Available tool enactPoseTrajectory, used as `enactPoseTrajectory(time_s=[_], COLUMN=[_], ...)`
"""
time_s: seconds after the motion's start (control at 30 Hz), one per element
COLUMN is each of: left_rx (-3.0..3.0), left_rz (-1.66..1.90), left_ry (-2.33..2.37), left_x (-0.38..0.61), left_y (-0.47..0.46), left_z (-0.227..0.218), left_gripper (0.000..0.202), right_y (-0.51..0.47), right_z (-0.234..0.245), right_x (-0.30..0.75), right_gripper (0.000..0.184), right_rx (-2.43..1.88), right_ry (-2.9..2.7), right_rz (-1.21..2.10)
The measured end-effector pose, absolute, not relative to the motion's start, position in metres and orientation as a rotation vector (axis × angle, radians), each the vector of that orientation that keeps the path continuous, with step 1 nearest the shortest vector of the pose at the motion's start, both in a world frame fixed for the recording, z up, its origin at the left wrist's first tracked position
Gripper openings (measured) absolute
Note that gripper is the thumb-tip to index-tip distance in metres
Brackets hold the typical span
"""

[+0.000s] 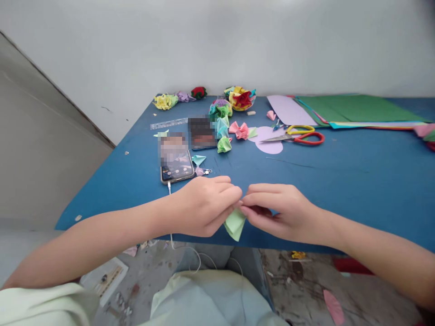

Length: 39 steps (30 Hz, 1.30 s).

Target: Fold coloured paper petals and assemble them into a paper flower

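A folded piece of light green paper (235, 224) hangs point-down between my hands, close to the table's front edge. Wrapped round its upper left side is my left hand (212, 203), fingers closed on it. From the other side, my right hand (277, 208) pinches its top with thumb and fingertips, touching the left fingertips. Just beyond my left hand lie a phone (176, 158) on a white cable and a small charm with a clasp (203, 171). A folded light blue paper piece (199, 160) rests beside that phone.
Scissors (295, 136) lie on purple round-edged paper (270, 146). Crumpled paper flowers (240, 98), a pink one (239, 130), a second phone (203, 132) and a clear ruler (169, 123) are farther back. Stacked coloured sheets (360, 109) cover the back right of the blue table (340, 190).
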<state>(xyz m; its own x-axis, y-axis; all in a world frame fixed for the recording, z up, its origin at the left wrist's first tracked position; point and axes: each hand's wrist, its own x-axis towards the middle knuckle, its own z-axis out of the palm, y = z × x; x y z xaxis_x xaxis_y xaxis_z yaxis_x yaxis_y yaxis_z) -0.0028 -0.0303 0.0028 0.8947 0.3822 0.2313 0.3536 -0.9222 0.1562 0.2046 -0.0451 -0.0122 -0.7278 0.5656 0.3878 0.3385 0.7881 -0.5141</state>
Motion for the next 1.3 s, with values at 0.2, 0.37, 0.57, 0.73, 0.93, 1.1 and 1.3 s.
enactPoseTrajectory(time_s=[0.2,0.37,0.57,0.73,0.93,1.1,1.3], left_rx=[2.697,2.622,2.625,2.663,2.527,2.459,2.919], left_rz=[0.274,0.363,0.412,0.365,0.349,0.313,0.354], left_ry=[0.802,0.781,0.794,0.814,0.795,0.872,0.812], left_x=[-0.001,-0.001,-0.001,0.0,0.003,0.005,0.002], left_y=[-0.031,-0.031,-0.033,-0.033,-0.033,-0.035,-0.03], left_z=[0.009,0.009,0.008,0.005,0.006,0.005,0.0], left_gripper=[0.022,0.016,0.018,0.019,0.023,0.029,0.022], right_y=[-0.042,-0.042,-0.043,-0.043,-0.046,-0.048,-0.047], right_z=[-0.02,-0.023,-0.023,-0.024,-0.025,-0.025,-0.025], right_x=[0.204,0.204,0.204,0.205,0.204,0.201,0.203], right_gripper=[0.013,0.012,0.009,0.01,0.016,0.02,0.02], right_rx=[-0.714,-0.743,-0.726,-0.714,-0.725,-0.649,-0.754], right_ry=[-2.45,-2.428,-2.416,-2.441,-2.48,-2.518,-2.48], right_rz=[0.429,0.322,0.271,0.175,-0.058,-0.472,-0.184])
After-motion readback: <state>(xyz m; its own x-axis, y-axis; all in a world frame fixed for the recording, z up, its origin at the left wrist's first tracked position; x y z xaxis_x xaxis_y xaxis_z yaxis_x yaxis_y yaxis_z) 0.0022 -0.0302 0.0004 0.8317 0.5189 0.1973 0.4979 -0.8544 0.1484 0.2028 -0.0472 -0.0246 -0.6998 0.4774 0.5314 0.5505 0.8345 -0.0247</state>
